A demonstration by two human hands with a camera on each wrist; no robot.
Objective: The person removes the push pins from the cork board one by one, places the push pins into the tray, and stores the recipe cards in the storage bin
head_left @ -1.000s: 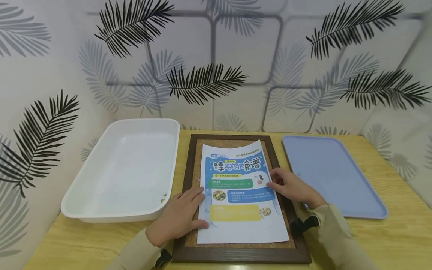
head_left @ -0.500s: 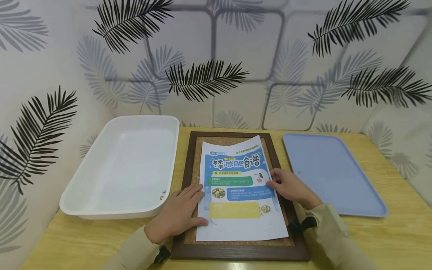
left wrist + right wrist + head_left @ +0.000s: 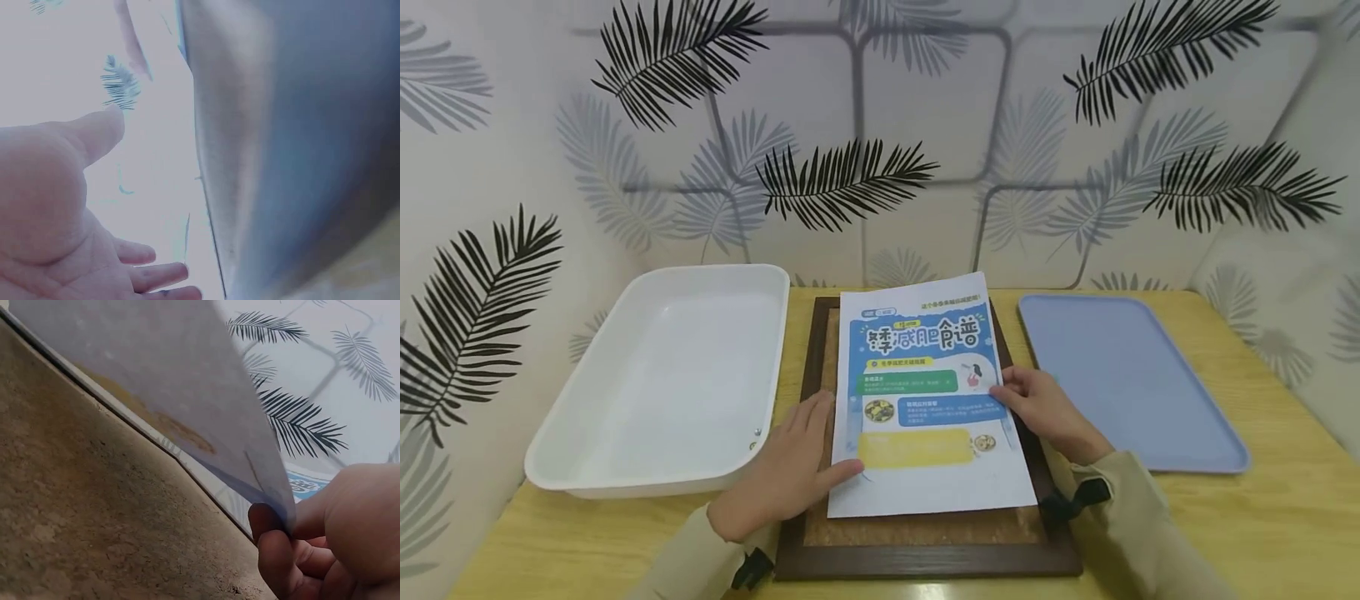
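One sheet (image 3: pixel 928 375) is raised over one cork board (image 3: pixel 925 560), its underside showing above the cork in the right wrist view. Two hands flank it: the right hand (image 3: pixel 1051 414) pinches its right edge between thumb and fingertips; the left hand (image 3: pixel 793 467) is at its left edge, fingers extended, thumb wide of them and in front of the sheet, though I cannot tell whether it touches. Two trays flank the board: one white tray (image 3: pixel 670 375), holding two tiny items (image 3: pixel 757 432), and one blue tray (image 3: pixel 1127 375).
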